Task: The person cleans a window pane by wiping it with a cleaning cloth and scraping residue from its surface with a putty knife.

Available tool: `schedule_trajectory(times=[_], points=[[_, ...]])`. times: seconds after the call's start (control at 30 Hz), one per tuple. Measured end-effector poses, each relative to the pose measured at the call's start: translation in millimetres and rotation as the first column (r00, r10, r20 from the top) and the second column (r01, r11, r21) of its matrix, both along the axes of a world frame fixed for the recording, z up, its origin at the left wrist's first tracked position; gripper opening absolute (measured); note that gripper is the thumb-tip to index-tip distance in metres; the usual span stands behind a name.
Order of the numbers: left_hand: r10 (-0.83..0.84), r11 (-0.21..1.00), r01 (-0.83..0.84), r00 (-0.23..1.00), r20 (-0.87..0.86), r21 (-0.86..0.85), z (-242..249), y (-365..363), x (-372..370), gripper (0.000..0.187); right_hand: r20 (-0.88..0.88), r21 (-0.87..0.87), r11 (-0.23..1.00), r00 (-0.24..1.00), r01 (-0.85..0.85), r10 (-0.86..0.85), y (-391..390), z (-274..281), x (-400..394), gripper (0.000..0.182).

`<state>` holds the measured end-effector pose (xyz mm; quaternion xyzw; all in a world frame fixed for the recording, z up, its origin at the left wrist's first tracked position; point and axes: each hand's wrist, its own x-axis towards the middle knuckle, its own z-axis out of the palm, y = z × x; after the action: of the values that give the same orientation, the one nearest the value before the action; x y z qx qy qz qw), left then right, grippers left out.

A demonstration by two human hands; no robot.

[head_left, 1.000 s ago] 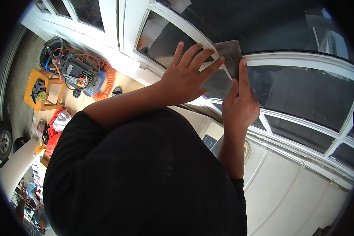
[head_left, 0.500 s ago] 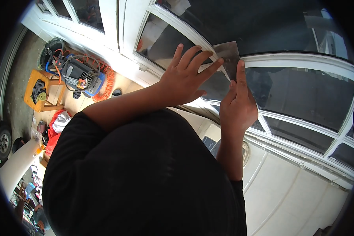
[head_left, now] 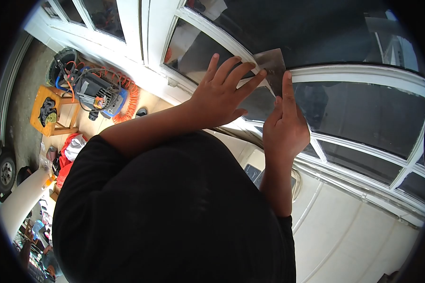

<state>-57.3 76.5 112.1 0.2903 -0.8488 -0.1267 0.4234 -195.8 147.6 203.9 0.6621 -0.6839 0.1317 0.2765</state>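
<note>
A flat grey metal scraper blade lies against the white window frame, between dark glass panes. My right hand grips the scraper at its lower end, the index finger stretched up along the blade's edge. My left hand has its fingers spread over the frame and a small pane, with one fingertip at the blade's face. Whatever handle the scraper has is hidden in my right hand.
At left, a black and blue machine with a coiled orange hose stands near a wooden stool. Red and white cloth lies below. A wheel is at the far left.
The scraper and the fingertips around it have shifted very slightly left. Both hands keep the same pose, and the view has moved a little.
</note>
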Motion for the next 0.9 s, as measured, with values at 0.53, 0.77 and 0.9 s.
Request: schedule_trajectory(times=[0.53,0.77,0.9], points=[[0.0,1.0,0.0,1.0,0.01,-0.003,-0.9,0.1,-0.6,0.097,0.004,-0.017,1.0,1.0,-0.019,0.02,1.8,-2.9,0.5,0.07],[-0.007,1.0,0.007,1.0,0.008,-0.013,-1.4,-0.5,1.5,0.098,0.006,-0.003,1.0,1.0,-0.007,0.007,2.0,-2.4,3.4,0.071],[0.002,1.0,-0.002,1.0,0.006,-0.011,-0.1,0.1,0.9,0.098,-0.016,-0.006,1.0,1.0,-0.006,0.006,-0.7,-1.0,4.5,0.071]])
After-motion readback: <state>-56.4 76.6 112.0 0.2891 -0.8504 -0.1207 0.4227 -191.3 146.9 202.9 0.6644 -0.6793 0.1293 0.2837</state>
